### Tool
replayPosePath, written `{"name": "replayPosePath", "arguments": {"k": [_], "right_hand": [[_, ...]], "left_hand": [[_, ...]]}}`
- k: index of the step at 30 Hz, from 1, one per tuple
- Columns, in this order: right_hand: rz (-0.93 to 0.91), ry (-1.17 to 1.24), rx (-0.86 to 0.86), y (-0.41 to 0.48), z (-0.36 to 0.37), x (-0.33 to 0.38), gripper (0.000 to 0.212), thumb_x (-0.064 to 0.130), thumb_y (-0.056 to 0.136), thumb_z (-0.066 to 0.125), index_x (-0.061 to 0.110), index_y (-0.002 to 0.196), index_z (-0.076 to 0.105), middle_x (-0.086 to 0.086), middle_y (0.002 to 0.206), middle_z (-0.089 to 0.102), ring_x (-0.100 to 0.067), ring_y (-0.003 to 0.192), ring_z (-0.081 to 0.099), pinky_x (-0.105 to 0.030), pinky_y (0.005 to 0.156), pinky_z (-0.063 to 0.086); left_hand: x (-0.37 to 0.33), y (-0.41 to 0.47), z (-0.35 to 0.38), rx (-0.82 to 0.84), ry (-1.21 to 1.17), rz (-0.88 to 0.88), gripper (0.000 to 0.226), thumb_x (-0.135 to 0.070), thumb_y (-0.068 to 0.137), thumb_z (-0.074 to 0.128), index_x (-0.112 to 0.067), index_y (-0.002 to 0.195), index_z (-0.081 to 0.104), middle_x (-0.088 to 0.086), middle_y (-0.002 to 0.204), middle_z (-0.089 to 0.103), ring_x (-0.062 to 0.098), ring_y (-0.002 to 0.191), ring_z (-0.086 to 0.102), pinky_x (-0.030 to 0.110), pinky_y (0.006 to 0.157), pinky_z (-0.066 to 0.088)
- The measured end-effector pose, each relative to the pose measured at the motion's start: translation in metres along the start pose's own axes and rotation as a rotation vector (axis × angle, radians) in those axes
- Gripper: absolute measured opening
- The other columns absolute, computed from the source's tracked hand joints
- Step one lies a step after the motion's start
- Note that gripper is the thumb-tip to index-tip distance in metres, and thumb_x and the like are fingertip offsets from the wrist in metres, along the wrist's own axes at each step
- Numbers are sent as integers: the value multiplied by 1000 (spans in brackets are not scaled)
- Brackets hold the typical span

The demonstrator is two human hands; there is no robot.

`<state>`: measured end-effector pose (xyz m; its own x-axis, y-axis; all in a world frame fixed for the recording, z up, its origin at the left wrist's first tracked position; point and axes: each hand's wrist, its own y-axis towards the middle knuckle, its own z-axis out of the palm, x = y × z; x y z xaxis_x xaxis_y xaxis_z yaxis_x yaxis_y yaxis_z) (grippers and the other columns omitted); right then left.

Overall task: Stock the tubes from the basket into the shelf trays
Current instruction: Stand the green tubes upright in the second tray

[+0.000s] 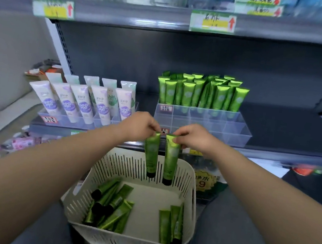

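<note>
Tubes held: left tube and right tube, hanging cap-down.
Fingers: I see left hand and right hand each pinching a crimped top.
Basket: directly below, loose tubes inside.
Tray: beyond, back rows stocked.

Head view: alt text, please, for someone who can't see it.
Left hand and right hand each pinch a green tube, cap down, over the white basket of loose tubes. The clear shelf tray behind has upright tubes only at the back.
</note>
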<state>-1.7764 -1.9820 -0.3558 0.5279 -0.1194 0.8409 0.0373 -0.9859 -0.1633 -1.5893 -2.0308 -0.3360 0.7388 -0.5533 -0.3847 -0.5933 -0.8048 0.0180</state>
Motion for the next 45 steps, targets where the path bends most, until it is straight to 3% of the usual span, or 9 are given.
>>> {"name": "replayPosePath", "arguments": {"k": [5, 12, 20, 25, 31, 35, 38, 43, 45], "right_hand": [[-43, 65, -55, 5, -17, 22, 9, 4, 84, 65, 11, 84, 70, 0, 77, 66, -10, 68, 60, -20, 64, 54], [-96, 65, -118, 20, -39, 47, 15, 8, 86, 64, 8, 100, 69, -7, 97, 66, -16, 86, 60, -27, 75, 53], [-171, 47, -263, 55, -62, 69, 13, 7, 85, 63, 9, 95, 71, -3, 84, 64, -9, 62, 54, -21, 61, 49], [-238, 8, -349, 83, -71, 75, 12, 10, 85, 63, 14, 91, 71, 7, 75, 63, -5, 62, 53, -31, 76, 48], [-305, -67, -412, 114, -72, 72, 15, 14, 88, 61, 11, 98, 71, 18, 66, 54, 2, 58, 47, -16, 59, 38], [-322, -120, -449, 131, -70, 67, 18, 16, 89, 60, 12, 102, 71, 8, 83, 62, -6, 73, 54, -20, 70, 42], [-326, -109, -471, 142, -67, 61, 18, 15, 89, 59, 13, 102, 71, 7, 84, 62, -4, 61, 53, -24, 65, 47], [-343, -141, -478, 159, -59, 49, 18, 14, 88, 60, 12, 102, 72, 6, 94, 65, -8, 86, 56, -15, 73, 38], [-330, -165, -461, 164, -56, 43, 17, 14, 88, 60, 14, 101, 72, 10, 89, 63, -6, 80, 55, -9, 67, 36]], "left_hand": [[-15, 13, -28, -90, -9, 6, 18, -10, 88, 61, -12, 101, 73, 0, 100, 70, 7, 85, 57, 11, 70, 33], [-26, 37, -61, -202, 83, 5, 23, -9, 90, 53, -15, 103, 70, 5, 104, 68, 21, 96, 60, 20, 73, 37], [-24, 73, -83, -357, 116, 31, 29, -6, 89, 47, -15, 107, 69, 7, 106, 69, 27, 99, 61, 28, 80, 45], [-15, 97, -86, -441, 88, 31, 29, -8, 89, 46, -16, 106, 69, 8, 108, 69, 28, 102, 60, 32, 85, 48], [3, 123, -87, -454, 76, 10, 29, -9, 90, 46, -16, 105, 69, 8, 108, 69, 28, 101, 61, 34, 86, 49], [14, 140, -83, -437, 60, 13, 29, -8, 90, 46, -16, 104, 70, 8, 108, 69, 28, 100, 61, 35, 85, 49], [20, 149, -76, -423, 47, 15, 28, -8, 89, 47, -16, 104, 70, 8, 107, 69, 27, 99, 62, 31, 82, 47], [30, 160, -62, -361, 58, 35, 27, -8, 90, 49, -13, 106, 69, 13, 106, 69, 30, 98, 62, 35, 83, 48], [33, 163, -57, -353, 69, 38, 27, -8, 89, 49, -13, 107, 69, 14, 106, 69, 31, 98, 62, 34, 83, 48]]}}
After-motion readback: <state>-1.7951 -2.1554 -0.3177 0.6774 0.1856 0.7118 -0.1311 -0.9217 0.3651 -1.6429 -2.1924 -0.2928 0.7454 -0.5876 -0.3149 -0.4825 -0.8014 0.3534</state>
